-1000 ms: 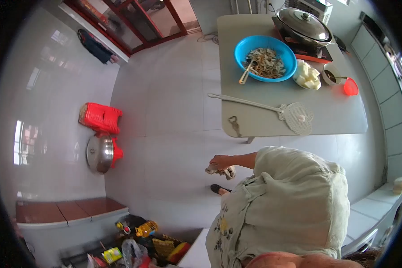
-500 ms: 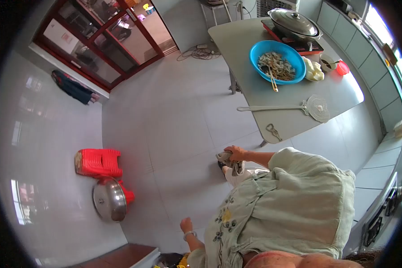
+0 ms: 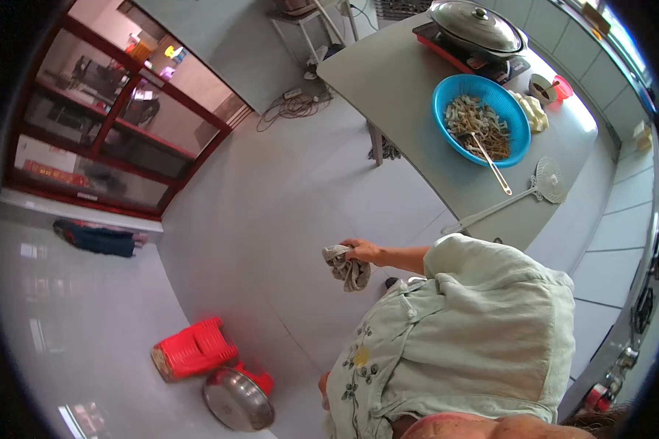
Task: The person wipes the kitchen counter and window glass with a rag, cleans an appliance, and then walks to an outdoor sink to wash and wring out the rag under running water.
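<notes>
from where i stand, the right hand (image 3: 362,251) has its fingers closed round a bunched greyish cloth (image 3: 346,268), out over the tiled floor (image 3: 293,219) and apart from the table's (image 3: 399,110) long edge. only a sliver of the left hand (image 3: 324,388) shows, so i cannot tell how it is held. a fly swatter (image 3: 549,180) crosses the table's near end, with a blue basin (image 3: 518,121) of shredded food (image 3: 476,121) beyond it.

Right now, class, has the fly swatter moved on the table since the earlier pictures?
No: against the table, the fly swatter shows no visible shift, its handle still overhanging the same edge. The camera's view has turned.
</notes>
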`<state>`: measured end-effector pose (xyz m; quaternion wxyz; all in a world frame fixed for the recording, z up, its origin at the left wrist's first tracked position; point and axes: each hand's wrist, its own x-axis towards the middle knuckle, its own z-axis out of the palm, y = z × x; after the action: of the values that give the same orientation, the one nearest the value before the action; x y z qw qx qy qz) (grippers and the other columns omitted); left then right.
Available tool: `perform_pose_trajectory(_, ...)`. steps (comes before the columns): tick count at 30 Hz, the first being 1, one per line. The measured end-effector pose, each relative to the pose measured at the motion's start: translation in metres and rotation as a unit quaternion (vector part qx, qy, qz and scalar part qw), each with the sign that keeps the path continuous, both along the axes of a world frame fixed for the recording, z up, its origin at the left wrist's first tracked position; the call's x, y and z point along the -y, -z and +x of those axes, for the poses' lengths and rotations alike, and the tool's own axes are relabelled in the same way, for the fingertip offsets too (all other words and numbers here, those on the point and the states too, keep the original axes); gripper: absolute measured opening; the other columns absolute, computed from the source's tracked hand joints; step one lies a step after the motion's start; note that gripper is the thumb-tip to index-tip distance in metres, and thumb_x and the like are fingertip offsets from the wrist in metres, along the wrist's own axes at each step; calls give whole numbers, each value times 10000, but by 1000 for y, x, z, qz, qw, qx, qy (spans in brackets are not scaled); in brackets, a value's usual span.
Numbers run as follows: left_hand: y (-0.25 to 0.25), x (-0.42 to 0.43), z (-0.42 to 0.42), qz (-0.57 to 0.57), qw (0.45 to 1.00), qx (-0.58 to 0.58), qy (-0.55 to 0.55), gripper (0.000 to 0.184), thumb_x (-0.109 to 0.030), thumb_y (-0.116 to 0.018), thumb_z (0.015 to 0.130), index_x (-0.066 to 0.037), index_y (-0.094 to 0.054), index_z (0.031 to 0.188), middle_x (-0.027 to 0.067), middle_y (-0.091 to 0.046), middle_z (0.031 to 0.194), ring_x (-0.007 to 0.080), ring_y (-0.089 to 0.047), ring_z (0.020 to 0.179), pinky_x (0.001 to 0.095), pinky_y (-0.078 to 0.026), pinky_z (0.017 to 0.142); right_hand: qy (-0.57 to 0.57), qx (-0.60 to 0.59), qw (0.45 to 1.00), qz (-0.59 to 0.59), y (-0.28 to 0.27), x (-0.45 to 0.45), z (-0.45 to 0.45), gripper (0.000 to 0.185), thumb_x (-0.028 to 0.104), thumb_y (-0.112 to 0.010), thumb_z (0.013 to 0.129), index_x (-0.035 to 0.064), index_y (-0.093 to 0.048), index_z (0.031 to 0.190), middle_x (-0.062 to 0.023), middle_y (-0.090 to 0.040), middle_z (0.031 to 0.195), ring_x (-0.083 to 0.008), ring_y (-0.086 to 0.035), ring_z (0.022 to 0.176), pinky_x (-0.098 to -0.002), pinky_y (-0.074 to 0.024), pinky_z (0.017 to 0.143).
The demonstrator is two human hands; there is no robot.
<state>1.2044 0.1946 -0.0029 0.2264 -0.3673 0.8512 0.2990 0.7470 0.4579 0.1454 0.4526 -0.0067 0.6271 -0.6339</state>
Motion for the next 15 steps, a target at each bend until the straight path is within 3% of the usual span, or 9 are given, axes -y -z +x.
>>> perform_pose_trajectory(6,5,84,-96,21,999,18,22,284,-291,-582,814,-48,-650,941,111,-651,752,217,-618,672,338,-486,660,126,44,991,-17,3,17,-63,540,170,-596,705,81,-503,1229,-107,-571,1100,-218,-526,1044,-326,-422,905)
perform_pose_trajectory(15,25,270,-290,46,996,34,64,294,-298,-588,810,-52,-651,958,114,-658,779,224,-624,690,340,-489,675,369,32,913,172,75,34,-140,484,139,-613,686,44,-551,1157,-110,-603,1018,-213,-562,928,-321,-450,820)
